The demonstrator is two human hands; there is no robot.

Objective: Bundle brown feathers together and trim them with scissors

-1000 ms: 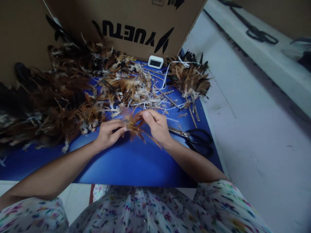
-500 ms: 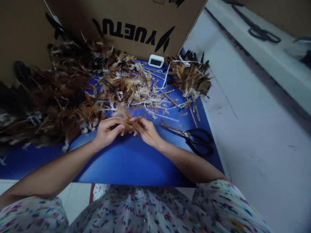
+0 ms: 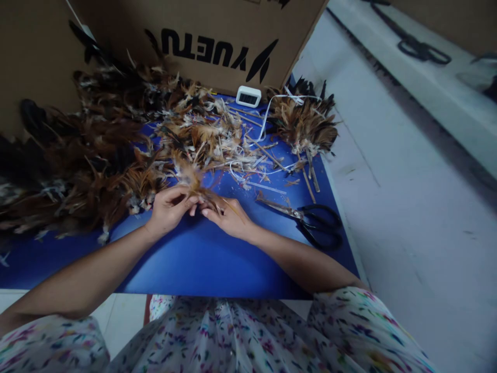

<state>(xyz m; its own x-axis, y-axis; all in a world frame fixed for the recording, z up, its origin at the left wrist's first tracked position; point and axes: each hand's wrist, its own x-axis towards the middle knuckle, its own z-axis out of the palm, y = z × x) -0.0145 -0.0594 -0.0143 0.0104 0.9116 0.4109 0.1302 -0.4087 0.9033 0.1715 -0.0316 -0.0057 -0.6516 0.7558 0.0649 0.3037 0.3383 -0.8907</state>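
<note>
Work surface: table [image 3: 217, 264] with a smooth blue top, located beneath the left hand [image 3: 169, 210] and the right hand [image 3: 233, 220]. A soft sheen shows on the top, nearer than the hands. Rear boundary: cardboard box [image 3: 233, 23], upright beyond the hands, with inverted black lettering. Side boundary: plain brown panel [image 3: 34, 57], beyond and left of the left hand. Floor, right of the right hand: pale surface [image 3: 407, 217] with one thin seam [image 3: 359, 150]. Farther right: long whitish ledge [image 3: 430, 83], dark along its lower edge. Floor, nearer than the hands: pale tiles [image 3: 126, 316] with visible joints. Lighting: dim, cool; source out of view.
</note>
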